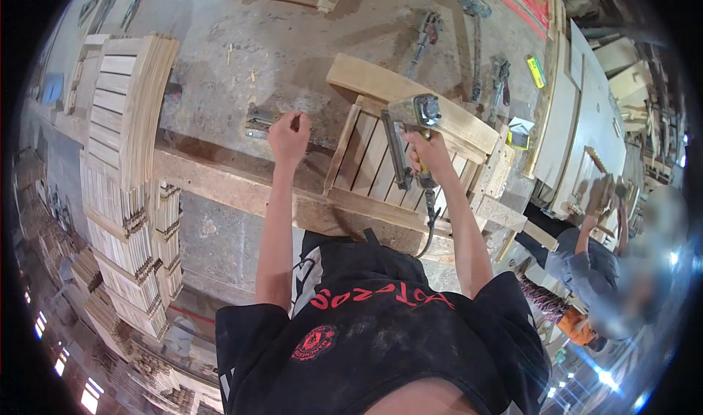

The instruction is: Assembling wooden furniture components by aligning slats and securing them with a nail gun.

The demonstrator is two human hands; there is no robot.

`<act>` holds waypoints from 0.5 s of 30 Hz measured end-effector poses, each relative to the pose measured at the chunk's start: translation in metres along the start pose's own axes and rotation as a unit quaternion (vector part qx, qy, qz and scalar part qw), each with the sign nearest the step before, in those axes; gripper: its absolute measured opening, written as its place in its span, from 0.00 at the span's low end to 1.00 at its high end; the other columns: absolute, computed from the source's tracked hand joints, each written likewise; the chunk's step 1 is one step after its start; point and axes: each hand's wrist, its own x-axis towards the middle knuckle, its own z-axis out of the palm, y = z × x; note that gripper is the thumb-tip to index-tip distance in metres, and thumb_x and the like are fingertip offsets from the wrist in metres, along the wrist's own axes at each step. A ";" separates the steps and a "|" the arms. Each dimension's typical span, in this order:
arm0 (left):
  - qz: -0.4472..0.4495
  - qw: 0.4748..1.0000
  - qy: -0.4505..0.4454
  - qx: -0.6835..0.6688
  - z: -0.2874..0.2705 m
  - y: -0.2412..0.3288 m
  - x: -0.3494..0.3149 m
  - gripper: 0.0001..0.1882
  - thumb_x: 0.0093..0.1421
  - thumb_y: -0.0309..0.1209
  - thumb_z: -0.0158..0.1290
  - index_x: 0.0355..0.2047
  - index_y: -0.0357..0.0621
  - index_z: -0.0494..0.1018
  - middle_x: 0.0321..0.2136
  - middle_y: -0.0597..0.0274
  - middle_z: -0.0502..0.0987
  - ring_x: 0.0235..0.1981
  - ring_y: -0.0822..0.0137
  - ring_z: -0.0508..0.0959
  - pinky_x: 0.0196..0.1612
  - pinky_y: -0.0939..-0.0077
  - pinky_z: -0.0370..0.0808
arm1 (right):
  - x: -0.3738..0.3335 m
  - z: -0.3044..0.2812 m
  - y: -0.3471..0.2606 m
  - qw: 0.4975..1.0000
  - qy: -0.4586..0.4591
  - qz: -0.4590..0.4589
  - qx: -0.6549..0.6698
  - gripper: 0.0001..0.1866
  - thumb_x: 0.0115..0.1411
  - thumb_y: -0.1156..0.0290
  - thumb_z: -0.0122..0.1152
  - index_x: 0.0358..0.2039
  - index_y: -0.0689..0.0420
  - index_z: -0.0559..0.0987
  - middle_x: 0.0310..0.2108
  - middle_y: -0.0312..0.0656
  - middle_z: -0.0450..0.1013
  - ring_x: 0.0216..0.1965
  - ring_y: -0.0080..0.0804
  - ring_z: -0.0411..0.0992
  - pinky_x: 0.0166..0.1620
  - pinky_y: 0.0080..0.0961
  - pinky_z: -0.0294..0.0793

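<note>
My right hand (pixel 430 156) is wrapped round the handle of a pneumatic nail gun (pixel 416 112), which is held over a slatted wooden panel (pixel 373 162). An air hose (pixel 430 223) runs from the gun's grip down toward my waist. The panel lies on the bench with a wide curved board (pixel 410 96) along its far side. My left hand (pixel 289 138) is closed, its fingers curled together beside a small pile of metal fastener strips (pixel 258 122) on the bench. Whether anything is pinched in those fingers is hidden.
At left stand tall stacks of slatted panels (pixel 121 115). Beyond the panel lie a hammer (pixel 477 45), pliers (pixel 500 82) and a clamp-like tool (pixel 423 42). A yellow box (pixel 536 72) is at the right. A thick wooden beam (pixel 220 177) edges the bench. Another person (pixel 586 261) works at far right.
</note>
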 end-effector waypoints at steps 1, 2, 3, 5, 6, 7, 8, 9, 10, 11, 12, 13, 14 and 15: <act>-0.003 1.000 0.000 -0.004 0.003 0.000 -0.001 0.09 0.57 0.36 0.56 0.30 0.43 0.80 0.21 0.55 0.79 0.23 0.57 0.80 0.31 0.66 0.75 | 0.007 0.006 0.003 1.000 0.002 0.001 -0.004 0.11 0.60 0.66 0.60 0.35 0.59 0.70 0.13 0.33 0.61 0.10 0.22 0.59 0.15 0.26 0.66; 0.022 1.000 0.006 0.003 0.005 0.003 -0.001 0.09 0.57 0.35 0.56 0.30 0.43 0.80 0.21 0.55 0.79 0.24 0.55 0.80 0.31 0.65 0.75 | 0.017 0.013 0.007 1.000 0.001 -0.019 -0.024 0.12 0.60 0.66 0.60 0.37 0.59 0.70 0.14 0.33 0.61 0.10 0.22 0.59 0.15 0.26 0.66; 0.047 0.999 0.012 0.010 0.007 0.005 0.000 0.09 0.58 0.35 0.56 0.30 0.44 0.80 0.21 0.55 0.79 0.25 0.54 0.80 0.31 0.65 0.75 | 0.023 0.016 0.012 0.998 0.001 -0.038 -0.044 0.13 0.60 0.66 0.60 0.39 0.59 0.69 0.14 0.33 0.61 0.10 0.22 0.59 0.16 0.26 0.66; 0.033 0.999 0.021 0.022 -0.001 0.002 -0.004 0.09 0.57 0.36 0.55 0.30 0.44 0.79 0.22 0.54 0.80 0.26 0.52 0.81 0.32 0.62 0.76 | 0.016 0.029 0.008 0.998 -0.012 -0.021 -0.060 0.16 0.60 0.66 0.61 0.42 0.59 0.67 0.13 0.33 0.60 0.10 0.22 0.59 0.15 0.26 0.66; 0.022 0.999 0.009 0.041 -0.004 -0.002 -0.004 0.10 0.57 0.37 0.55 0.31 0.45 0.80 0.22 0.54 0.80 0.26 0.51 0.81 0.32 0.61 0.76 | 0.005 0.033 0.002 0.999 -0.008 -0.003 -0.053 0.13 0.59 0.65 0.61 0.35 0.60 0.70 0.13 0.34 0.62 0.10 0.23 0.61 0.15 0.26 0.66; 0.010 0.998 -0.008 0.059 -0.005 -0.005 -0.005 0.11 0.57 0.38 0.54 0.31 0.45 0.80 0.23 0.53 0.80 0.27 0.50 0.81 0.33 0.59 0.76 | -0.008 0.035 0.003 0.999 -0.001 0.017 -0.045 0.12 0.59 0.65 0.61 0.29 0.61 0.72 0.13 0.35 0.64 0.10 0.24 0.63 0.16 0.26 0.67; -0.003 0.998 -0.007 0.059 -0.005 -0.003 -0.004 0.11 0.57 0.38 0.54 0.31 0.45 0.80 0.23 0.53 0.80 0.27 0.50 0.81 0.33 0.59 0.76 | -0.019 0.029 0.010 0.996 -0.016 0.039 -0.077 0.12 0.59 0.66 0.61 0.33 0.63 0.74 0.16 0.38 0.69 0.15 0.25 0.68 0.19 0.26 0.71; -0.006 0.997 -0.028 0.070 -0.004 -0.001 -0.001 0.12 0.56 0.39 0.54 0.32 0.46 0.80 0.24 0.53 0.80 0.28 0.49 0.81 0.33 0.58 0.76 | -0.030 0.029 0.020 0.995 -0.022 0.049 -0.085 0.12 0.59 0.66 0.61 0.33 0.63 0.74 0.16 0.38 0.69 0.15 0.25 0.68 0.19 0.26 0.71; -0.012 0.995 -0.052 0.080 -0.003 0.002 0.000 0.12 0.56 0.41 0.53 0.32 0.48 0.80 0.24 0.54 0.80 0.29 0.49 0.80 0.34 0.57 0.76 | -0.047 0.028 0.030 0.986 -0.035 0.025 -0.162 0.14 0.57 0.66 0.63 0.38 0.63 0.75 0.19 0.42 0.72 0.18 0.31 0.72 0.24 0.29 0.74; -0.011 0.996 -0.054 0.070 -0.002 0.004 0.001 0.13 0.57 0.41 0.53 0.33 0.48 0.80 0.26 0.53 0.81 0.30 0.48 0.80 0.35 0.58 0.76 | -0.062 0.029 0.039 0.970 -0.053 0.000 -0.238 0.18 0.56 0.65 0.64 0.44 0.62 0.76 0.21 0.47 0.75 0.22 0.37 0.75 0.28 0.33 0.77; -0.008 0.997 -0.056 0.059 -0.002 0.005 0.004 0.13 0.58 0.42 0.52 0.33 0.48 0.80 0.27 0.53 0.81 0.31 0.48 0.80 0.36 0.59 0.75 | -0.073 0.034 0.048 0.967 -0.064 0.010 -0.246 0.18 0.56 0.65 0.64 0.44 0.62 0.76 0.21 0.47 0.75 0.22 0.37 0.75 0.28 0.33 0.77; -0.021 0.996 -0.060 0.059 0.000 0.006 0.005 0.13 0.58 0.42 0.52 0.33 0.48 0.80 0.27 0.53 0.81 0.31 0.48 0.80 0.36 0.59 0.75 | -0.084 0.042 0.059 0.924 -0.108 -0.009 -0.367 0.22 0.53 0.64 0.65 0.47 0.59 0.76 0.25 0.52 0.76 0.27 0.44 0.77 0.33 0.38 0.77; -0.016 0.998 -0.039 0.046 0.002 0.008 0.008 0.13 0.58 0.42 0.52 0.33 0.48 0.80 0.27 0.54 0.81 0.31 0.48 0.80 0.36 0.59 0.75 | -0.092 0.049 0.067 0.863 -0.153 -0.032 -0.481 0.26 0.51 0.63 0.67 0.50 0.57 0.76 0.29 0.56 0.78 0.31 0.51 0.78 0.37 0.42 0.78; -0.010 0.999 -0.018 0.033 0.001 0.009 0.008 0.13 0.58 0.42 0.52 0.34 0.49 0.80 0.26 0.55 0.81 0.31 0.49 0.80 0.36 0.59 0.75 | -0.094 0.057 0.087 0.823 -0.149 -0.065 -0.544 0.32 0.47 0.60 0.68 0.54 0.52 0.73 0.31 0.60 0.77 0.35 0.58 0.76 0.40 0.48 0.76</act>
